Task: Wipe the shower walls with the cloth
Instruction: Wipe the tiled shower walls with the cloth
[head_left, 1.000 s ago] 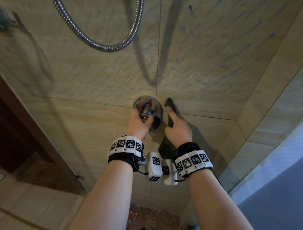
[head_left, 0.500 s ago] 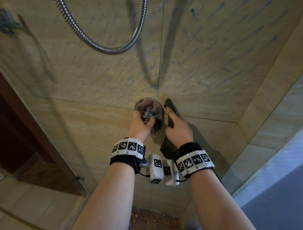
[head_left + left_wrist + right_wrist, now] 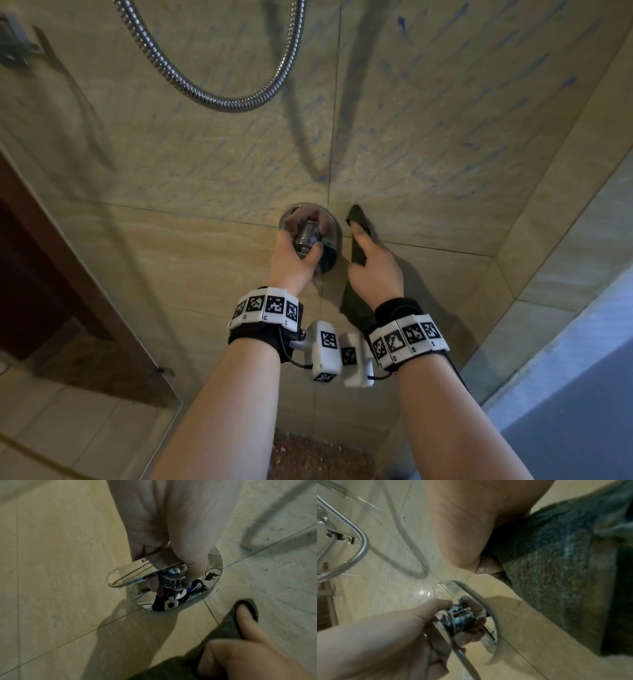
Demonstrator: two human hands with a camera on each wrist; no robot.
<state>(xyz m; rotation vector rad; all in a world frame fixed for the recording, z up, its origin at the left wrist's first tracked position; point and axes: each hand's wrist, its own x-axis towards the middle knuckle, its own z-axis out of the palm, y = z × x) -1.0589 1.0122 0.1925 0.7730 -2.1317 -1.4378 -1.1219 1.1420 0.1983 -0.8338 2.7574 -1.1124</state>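
My left hand (image 3: 303, 248) grips the chrome valve handle (image 3: 306, 236) on its round chrome plate (image 3: 334, 240), set in the beige tiled shower wall (image 3: 445, 120). In the left wrist view the fingers of that hand (image 3: 171, 527) curl round the lever (image 3: 126, 574). Just right of the plate, my right hand (image 3: 364, 245) presses a dark green cloth (image 3: 354, 303) flat against the wall, index finger stretched up along it. The cloth (image 3: 556, 588) hangs down past the wrist. The right wrist view shows the valve (image 3: 458, 616) with the left hand (image 3: 393, 635) on it.
A metal shower hose (image 3: 222, 101) loops across the wall above the valve. A glass panel edge (image 3: 164, 383) and a brown door frame (image 3: 68, 274) stand at the left. The side wall (image 3: 565, 205) meets the back wall at the right. A pebble floor (image 3: 318, 459) lies below.
Both hands stay in the same places on the valve and the cloth. Only the head view has shifted slightly.
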